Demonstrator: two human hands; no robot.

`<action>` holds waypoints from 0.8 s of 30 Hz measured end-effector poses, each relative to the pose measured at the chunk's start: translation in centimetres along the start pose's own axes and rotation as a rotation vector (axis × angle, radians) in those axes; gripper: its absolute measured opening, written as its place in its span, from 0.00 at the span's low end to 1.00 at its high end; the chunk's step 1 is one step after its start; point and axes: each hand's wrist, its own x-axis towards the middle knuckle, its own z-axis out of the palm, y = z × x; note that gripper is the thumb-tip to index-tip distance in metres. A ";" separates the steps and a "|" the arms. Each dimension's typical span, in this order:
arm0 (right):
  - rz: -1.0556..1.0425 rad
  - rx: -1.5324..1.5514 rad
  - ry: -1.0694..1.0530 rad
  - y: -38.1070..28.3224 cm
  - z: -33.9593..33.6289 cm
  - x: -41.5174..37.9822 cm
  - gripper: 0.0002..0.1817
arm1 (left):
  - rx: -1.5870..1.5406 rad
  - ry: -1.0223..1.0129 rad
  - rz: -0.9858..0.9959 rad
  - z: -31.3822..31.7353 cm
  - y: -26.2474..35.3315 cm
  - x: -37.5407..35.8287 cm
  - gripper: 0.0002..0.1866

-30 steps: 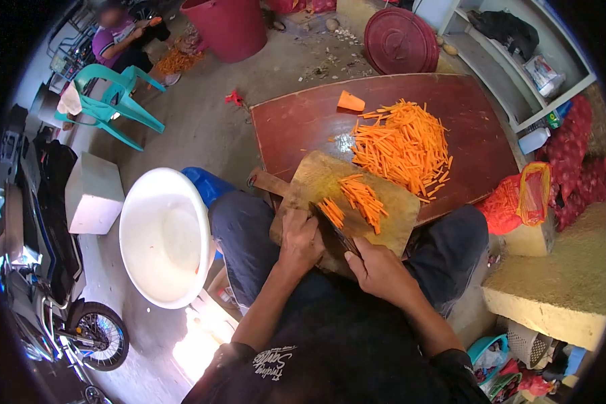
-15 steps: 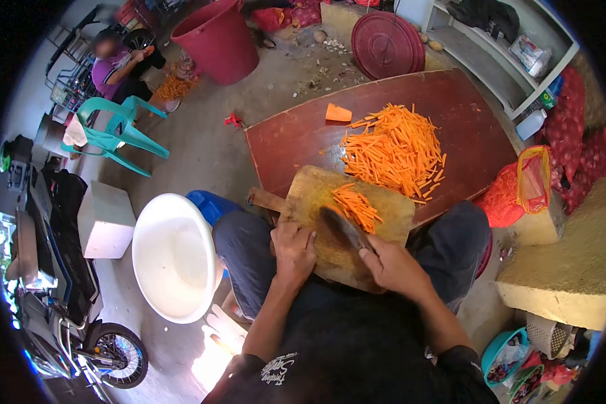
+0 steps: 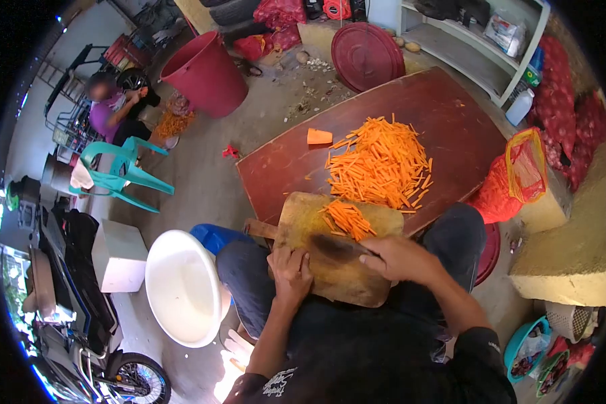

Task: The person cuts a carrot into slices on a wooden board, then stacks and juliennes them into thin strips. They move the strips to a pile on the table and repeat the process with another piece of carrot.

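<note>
A wooden chopping board [image 3: 296,222] with a stub handle lies across my lap. My left hand [image 3: 291,273] is closed over its left edge, fingers curled. My right hand [image 3: 402,259] grips a dark-bladed knife [image 3: 334,248], whose handle is mostly hidden in the fist. The blade, blurred, lies low over the middle of the board, pointing left. Just beyond it, a small heap of carrot sticks [image 3: 347,219] rests on the board's far part. A larger pile of carrot sticks [image 3: 380,165] covers part of the red tabletop [image 3: 276,168], beside a carrot chunk [image 3: 319,137].
To my left stand a white basin [image 3: 185,289], a white box [image 3: 120,256] and a motorcycle [image 3: 81,289]. A green chair [image 3: 124,168] and a seated person [image 3: 111,114] are farther off. Red mesh bags [image 3: 512,182] and a concrete ledge [image 3: 565,256] border the right.
The knife blade has come away from the small carrot heap toward me and lies flatter. My left hand stays at the board's edge. The whole view has shifted and tilted slightly.
</note>
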 end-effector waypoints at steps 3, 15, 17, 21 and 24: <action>-0.085 -0.124 0.188 2.7 -2.9 2.2 0.14 | -0.012 0.034 -0.002 0.0 0.4 0.1 0.08; 0.036 0.333 0.184 5.9 -8.4 4.2 0.13 | 0.037 0.007 0.006 0.5 0.6 0.4 0.09; 0.017 0.349 0.064 4.2 -7.1 4.7 0.15 | 0.051 -0.017 -0.015 0.5 0.7 0.5 0.09; -0.104 0.191 0.019 4.9 -3.2 7.7 0.19 | 0.085 -0.073 0.012 0.4 0.5 0.6 0.09; 0.029 0.175 0.104 5.9 -4.7 8.1 0.19 | 0.087 -0.048 0.028 0.5 0.7 0.6 0.09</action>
